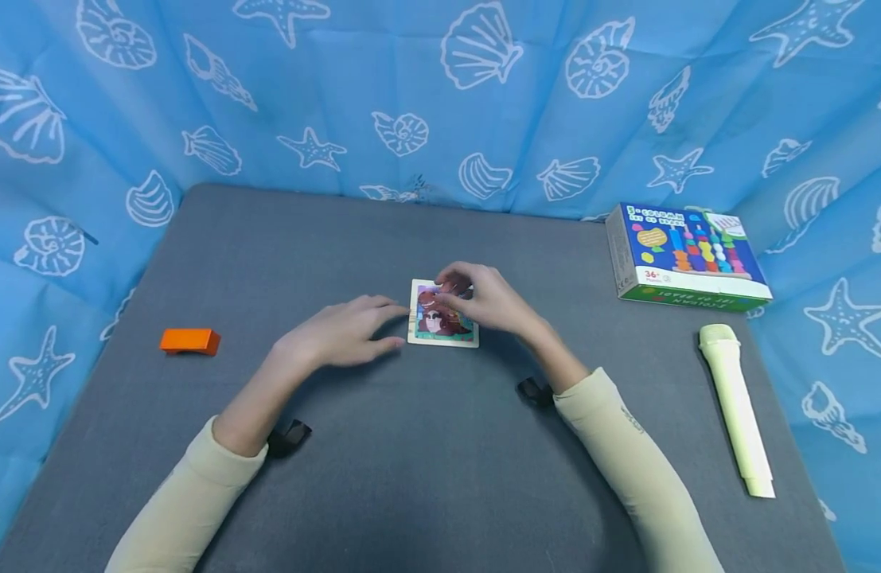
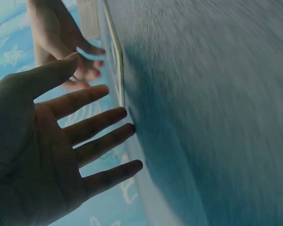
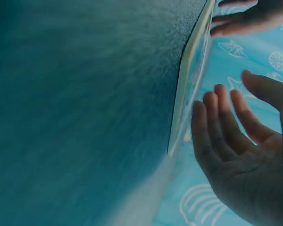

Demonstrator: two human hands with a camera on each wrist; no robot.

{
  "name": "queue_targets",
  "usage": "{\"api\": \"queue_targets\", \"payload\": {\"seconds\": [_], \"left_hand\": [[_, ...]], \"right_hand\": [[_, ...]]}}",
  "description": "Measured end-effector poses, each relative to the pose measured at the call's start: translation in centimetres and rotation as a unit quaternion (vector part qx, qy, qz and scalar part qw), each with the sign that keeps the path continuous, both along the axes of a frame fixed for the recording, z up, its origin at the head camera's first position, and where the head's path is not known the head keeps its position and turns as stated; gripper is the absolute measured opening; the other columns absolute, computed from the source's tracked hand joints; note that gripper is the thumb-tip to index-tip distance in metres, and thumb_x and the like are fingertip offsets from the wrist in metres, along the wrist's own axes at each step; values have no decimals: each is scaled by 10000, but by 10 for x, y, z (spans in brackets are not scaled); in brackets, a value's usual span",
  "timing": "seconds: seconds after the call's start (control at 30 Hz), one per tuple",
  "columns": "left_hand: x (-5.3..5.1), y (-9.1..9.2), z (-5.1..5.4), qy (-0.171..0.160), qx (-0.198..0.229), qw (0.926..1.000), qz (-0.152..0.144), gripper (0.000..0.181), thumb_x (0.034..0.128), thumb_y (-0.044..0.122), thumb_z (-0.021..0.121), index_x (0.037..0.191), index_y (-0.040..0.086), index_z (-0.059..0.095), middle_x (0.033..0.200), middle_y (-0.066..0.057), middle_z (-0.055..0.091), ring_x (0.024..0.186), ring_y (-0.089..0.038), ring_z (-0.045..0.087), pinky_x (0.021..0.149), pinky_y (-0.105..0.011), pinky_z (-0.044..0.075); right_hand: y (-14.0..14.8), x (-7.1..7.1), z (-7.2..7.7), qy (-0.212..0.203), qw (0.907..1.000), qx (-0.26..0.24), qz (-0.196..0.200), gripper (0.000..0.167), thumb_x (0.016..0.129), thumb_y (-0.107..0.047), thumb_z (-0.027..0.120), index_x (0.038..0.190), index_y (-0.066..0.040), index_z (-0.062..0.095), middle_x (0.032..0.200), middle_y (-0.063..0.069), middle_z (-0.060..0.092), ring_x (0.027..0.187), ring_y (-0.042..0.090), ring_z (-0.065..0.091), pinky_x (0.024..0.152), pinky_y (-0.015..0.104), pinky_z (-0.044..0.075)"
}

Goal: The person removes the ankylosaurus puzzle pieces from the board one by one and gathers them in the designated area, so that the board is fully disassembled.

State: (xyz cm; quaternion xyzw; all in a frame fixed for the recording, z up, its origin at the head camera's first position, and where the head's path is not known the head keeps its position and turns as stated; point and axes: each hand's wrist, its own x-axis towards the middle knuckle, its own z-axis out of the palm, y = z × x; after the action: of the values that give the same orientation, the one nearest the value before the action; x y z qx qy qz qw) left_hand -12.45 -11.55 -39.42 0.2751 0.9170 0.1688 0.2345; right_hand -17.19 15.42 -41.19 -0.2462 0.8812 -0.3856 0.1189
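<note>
A thin square picture board (image 1: 443, 338) with a pale rim and a dinosaur-like picture lies flat on the grey table. My left hand (image 1: 347, 330) is at the board's left edge, its fingers spread and straight in the left wrist view (image 2: 52, 141), with nothing in them. Over the upper right part of the board is my right hand (image 1: 490, 298), covering some of the picture. In the right wrist view that hand (image 3: 250, 155) has gently bent fingers beside the board (image 3: 181, 94), holding nothing.
An orange block (image 1: 188, 341) stands on the left of the grey table (image 1: 426, 477). At the right are a boxed bead toy (image 1: 687, 255) and a pale yellow-green microphone-shaped object (image 1: 735, 410). A blue shell-patterned curtain (image 1: 426, 79) hangs behind the table.
</note>
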Motion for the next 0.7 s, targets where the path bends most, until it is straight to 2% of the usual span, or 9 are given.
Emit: {"api": "queue_targets", "payload": {"seconds": [0.13, 0.33, 0.5, 0.7], "left_hand": [[-3, 10, -3, -126, 156, 9997, -145, 680, 1113, 463, 592, 1705, 199, 384, 1783, -143, 339, 1639, -402, 351, 1289, -659, 363], [-2, 15, -7, -42, 52, 9995, -317, 673, 1115, 446, 592, 1713, 241, 361, 1829, -132, 218, 1665, -417, 279, 1321, -663, 298], [0, 15, -11, 70, -37, 9991, -409, 652, 1118, 439, 590, 1704, 245, 383, 1838, -120, 189, 1674, -418, 256, 1344, -655, 252], [3, 15, -13, 57, 7, 9992, -406, 657, 1119, 436, 588, 1709, 249, 369, 1847, -109, 154, 1683, -416, 228, 1354, -663, 213]], "right_hand": [[-11, -14, -5, -205, 9989, 412, 99, 237, 1035, -150, 742, 1219, -1, 753, 1046, 140, 796, 916, 227, 746, 823, 353, 608], [-22, -27, -5, -364, 9955, 876, 75, 257, 989, -234, 825, 1134, -26, 787, 944, 92, 771, 790, 153, 676, 726, 255, 529], [-24, -31, -5, -355, 9934, 1093, 18, 261, 956, -254, 861, 1085, -41, 783, 902, 73, 749, 755, 136, 630, 696, 249, 493], [-26, -30, -2, -232, 9895, 1425, -55, 249, 954, -261, 863, 1059, -53, 774, 914, 77, 751, 775, 156, 637, 706, 274, 509]]}}
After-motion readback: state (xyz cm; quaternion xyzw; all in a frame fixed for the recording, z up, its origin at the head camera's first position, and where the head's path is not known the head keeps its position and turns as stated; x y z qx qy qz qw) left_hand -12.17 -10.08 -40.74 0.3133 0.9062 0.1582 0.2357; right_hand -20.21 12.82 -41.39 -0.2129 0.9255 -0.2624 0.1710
